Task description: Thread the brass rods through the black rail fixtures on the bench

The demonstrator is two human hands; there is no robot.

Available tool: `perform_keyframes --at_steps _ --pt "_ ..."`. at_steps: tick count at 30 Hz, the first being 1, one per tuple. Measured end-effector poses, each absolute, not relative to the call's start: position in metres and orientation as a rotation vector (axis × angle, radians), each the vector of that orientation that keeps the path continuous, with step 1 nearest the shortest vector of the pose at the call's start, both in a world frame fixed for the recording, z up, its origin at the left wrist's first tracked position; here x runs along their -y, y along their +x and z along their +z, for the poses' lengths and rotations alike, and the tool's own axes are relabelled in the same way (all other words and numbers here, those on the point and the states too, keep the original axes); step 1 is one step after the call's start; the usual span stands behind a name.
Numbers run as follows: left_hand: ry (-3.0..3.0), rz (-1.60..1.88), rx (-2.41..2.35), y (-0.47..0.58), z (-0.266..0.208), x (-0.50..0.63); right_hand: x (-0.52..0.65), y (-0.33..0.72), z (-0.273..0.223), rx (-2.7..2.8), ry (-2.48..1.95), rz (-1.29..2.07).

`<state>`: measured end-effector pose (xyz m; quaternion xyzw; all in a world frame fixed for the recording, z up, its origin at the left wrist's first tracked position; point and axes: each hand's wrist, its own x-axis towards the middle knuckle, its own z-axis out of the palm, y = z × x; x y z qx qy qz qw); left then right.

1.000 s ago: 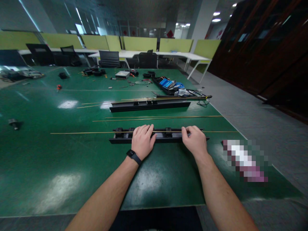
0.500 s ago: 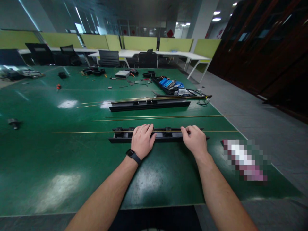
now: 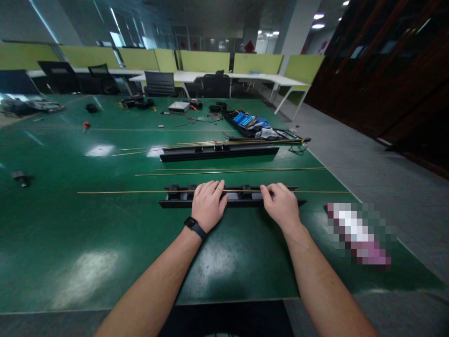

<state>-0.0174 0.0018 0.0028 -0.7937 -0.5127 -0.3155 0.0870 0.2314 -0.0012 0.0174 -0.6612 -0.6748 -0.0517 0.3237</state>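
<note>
- Thin straight gold-coloured rod (image 3: 108, 192): long axis left to right, lying over the long black channel-shaped rail (image 3: 242, 204) on the glossy green counter (image 3: 115, 234), ends jutting past both rail ends
- Right hand (image 3: 281, 203): thumb and curled fingers pinching the rod
- Left hand (image 3: 208, 202): fingers side by side across the rail, thumb spread; cannot tell whether they grip
- Beyond: two gold-coloured rods (image 3: 168, 174), roughly parallel

Shiny metal rod (image 3: 115, 192), smooth satin channel (image 3: 242, 204), glossy tabletop (image 3: 122, 224), polished wood-look cabinet (image 3: 396, 79)

Head view, facing forward, down across table (image 3: 115, 224)
</note>
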Motion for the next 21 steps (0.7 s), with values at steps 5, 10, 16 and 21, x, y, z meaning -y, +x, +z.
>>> perform_keyframes --at_steps 5,10,16,21 --pt "-2.365 -0.948 1.531 -0.0172 0.0037 -0.0013 -0.0001 0.2367 0.0184 1.729 -1.792 -0.144" --pt "-2.364 -0.948 1.539 -0.0165 0.0039 -0.0010 0.0000 0.2388 0.0198 1.720 -1.800 -0.144" --pt "-2.364 -0.948 1.539 -0.0167 0.0039 -0.0013 0.0020 0.2332 0.0206 1.729 -1.741 -0.129" --pt "-2.364 -0.947 1.536 -0.0165 0.0048 -0.0013 0.0018 0.2321 0.0195 1.760 -1.751 -0.125"
